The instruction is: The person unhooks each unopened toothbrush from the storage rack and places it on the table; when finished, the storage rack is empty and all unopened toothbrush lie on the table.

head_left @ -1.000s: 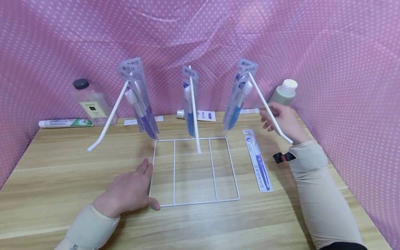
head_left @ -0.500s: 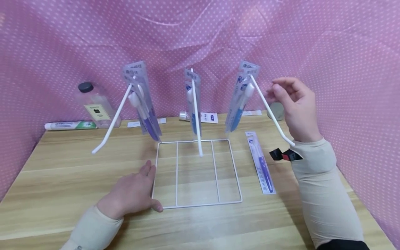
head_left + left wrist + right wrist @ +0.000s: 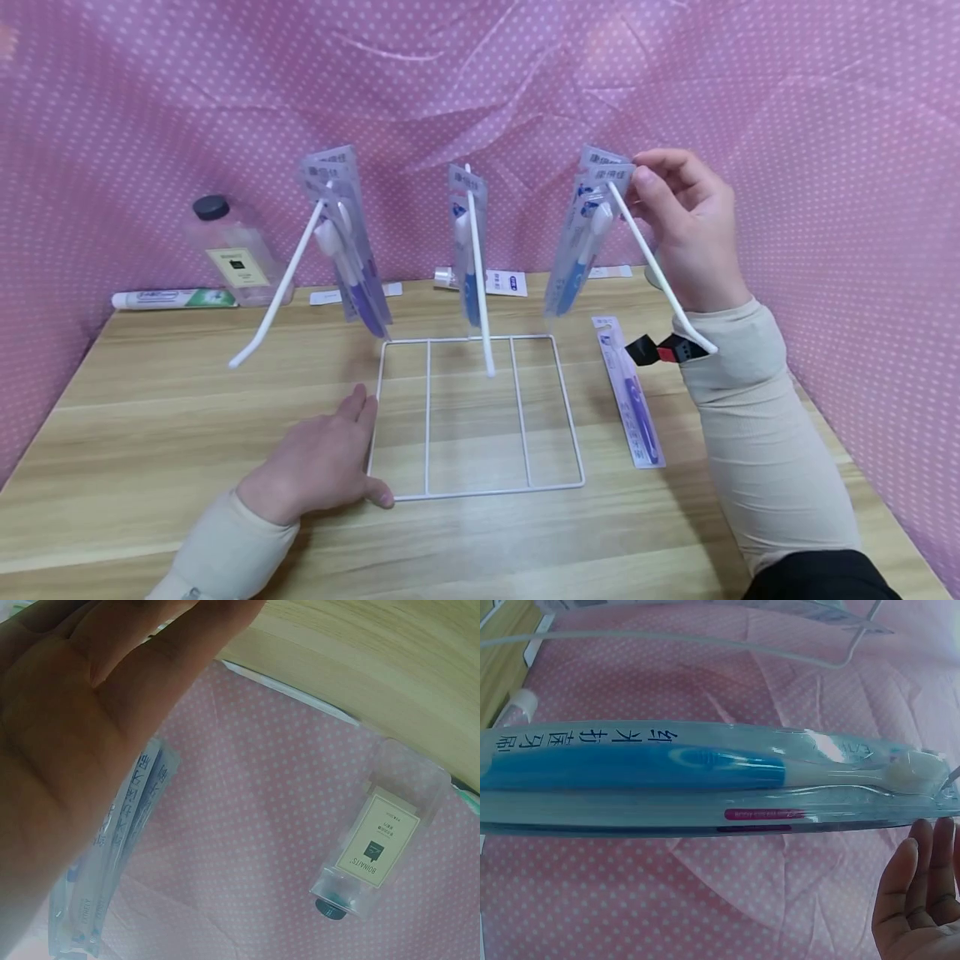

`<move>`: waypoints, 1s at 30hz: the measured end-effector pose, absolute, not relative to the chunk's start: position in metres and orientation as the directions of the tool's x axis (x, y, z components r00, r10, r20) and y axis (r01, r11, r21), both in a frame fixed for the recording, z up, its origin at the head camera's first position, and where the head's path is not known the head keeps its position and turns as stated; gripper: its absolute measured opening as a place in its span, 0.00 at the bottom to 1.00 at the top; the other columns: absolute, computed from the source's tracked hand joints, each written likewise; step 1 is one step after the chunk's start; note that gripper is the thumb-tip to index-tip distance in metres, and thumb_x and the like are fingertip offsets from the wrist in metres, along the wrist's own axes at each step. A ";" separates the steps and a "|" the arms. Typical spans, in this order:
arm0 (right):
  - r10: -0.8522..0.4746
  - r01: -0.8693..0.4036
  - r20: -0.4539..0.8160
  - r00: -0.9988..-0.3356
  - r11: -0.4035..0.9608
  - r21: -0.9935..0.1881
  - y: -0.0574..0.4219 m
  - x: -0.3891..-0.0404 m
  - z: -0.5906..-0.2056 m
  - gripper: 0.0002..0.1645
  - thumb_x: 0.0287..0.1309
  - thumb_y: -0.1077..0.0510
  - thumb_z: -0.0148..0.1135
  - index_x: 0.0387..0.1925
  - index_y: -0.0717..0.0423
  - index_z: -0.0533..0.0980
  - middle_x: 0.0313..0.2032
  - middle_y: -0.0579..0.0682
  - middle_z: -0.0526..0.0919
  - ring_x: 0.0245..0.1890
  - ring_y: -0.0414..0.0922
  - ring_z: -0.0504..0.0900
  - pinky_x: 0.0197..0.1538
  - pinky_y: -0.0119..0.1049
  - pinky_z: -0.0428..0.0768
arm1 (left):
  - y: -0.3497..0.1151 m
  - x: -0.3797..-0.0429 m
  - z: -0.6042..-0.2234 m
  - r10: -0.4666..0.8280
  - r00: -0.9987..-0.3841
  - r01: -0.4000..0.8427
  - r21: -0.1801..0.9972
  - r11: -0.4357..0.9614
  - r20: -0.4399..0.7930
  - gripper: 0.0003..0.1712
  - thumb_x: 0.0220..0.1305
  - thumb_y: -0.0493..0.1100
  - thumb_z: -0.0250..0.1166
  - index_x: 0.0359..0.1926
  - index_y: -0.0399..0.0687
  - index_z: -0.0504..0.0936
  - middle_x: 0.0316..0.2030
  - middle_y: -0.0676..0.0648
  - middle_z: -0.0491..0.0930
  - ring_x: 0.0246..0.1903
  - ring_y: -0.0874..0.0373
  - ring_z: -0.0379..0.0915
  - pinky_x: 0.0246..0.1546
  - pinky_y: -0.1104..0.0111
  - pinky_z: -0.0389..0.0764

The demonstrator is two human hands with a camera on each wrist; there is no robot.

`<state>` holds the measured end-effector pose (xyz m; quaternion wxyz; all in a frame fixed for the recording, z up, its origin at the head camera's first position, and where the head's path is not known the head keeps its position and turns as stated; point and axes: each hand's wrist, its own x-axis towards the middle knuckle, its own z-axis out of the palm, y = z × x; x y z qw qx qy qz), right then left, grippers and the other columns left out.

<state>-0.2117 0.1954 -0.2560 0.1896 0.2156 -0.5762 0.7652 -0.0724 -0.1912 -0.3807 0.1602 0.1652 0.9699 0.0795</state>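
Observation:
Blister-packed toothbrushes hang from the three white prongs of a wire display rack. My right hand is up at the right prong, thumb and forefinger pinching the top corner of the front toothbrush pack, which has a blue-handled brush. In the right wrist view this toothbrush pack stretches across, with fingers at its edge by the head end. My left hand rests with straight fingers along the left side of the rack's base, thumb at the front corner.
A purple toothbrush pack lies on the table right of the rack. Along the back are a pink bottle, a green-and-white toothpaste tube and another tube. Purple-handled toothbrush packs hang on the left prong. A polka-dot cloth stands behind.
My right hand has risen from beside the back-right bottle to the top of the right-hand packs and taken the front one's corner. That pack has shifted slightly forward; the left hand stays at the base.

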 end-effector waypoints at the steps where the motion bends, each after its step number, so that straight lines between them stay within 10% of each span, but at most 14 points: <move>1: 0.039 -0.540 0.551 -0.834 -0.265 -0.799 0.195 -0.211 -0.256 0.07 0.70 0.67 0.66 0.47 0.63 0.84 0.34 0.53 0.85 0.35 0.44 0.83 0.41 0.31 0.86 | -0.191 -0.073 -0.381 0.347 -0.895 0.296 0.207 0.932 -0.281 0.79 0.35 0.74 0.82 0.76 0.25 0.63 0.76 0.20 0.57 0.57 0.26 0.81 0.53 0.39 0.84; 30: -0.101 -0.675 0.673 -0.733 -0.014 -0.737 0.198 -0.170 -0.263 0.16 0.72 0.69 0.60 0.57 0.64 0.82 0.34 0.48 0.91 0.24 0.38 0.85 0.31 0.28 0.85 | -0.192 -0.072 -0.382 0.358 -0.892 0.310 0.201 0.929 -0.275 0.80 0.36 0.75 0.82 0.76 0.23 0.62 0.75 0.19 0.58 0.58 0.24 0.79 0.55 0.39 0.83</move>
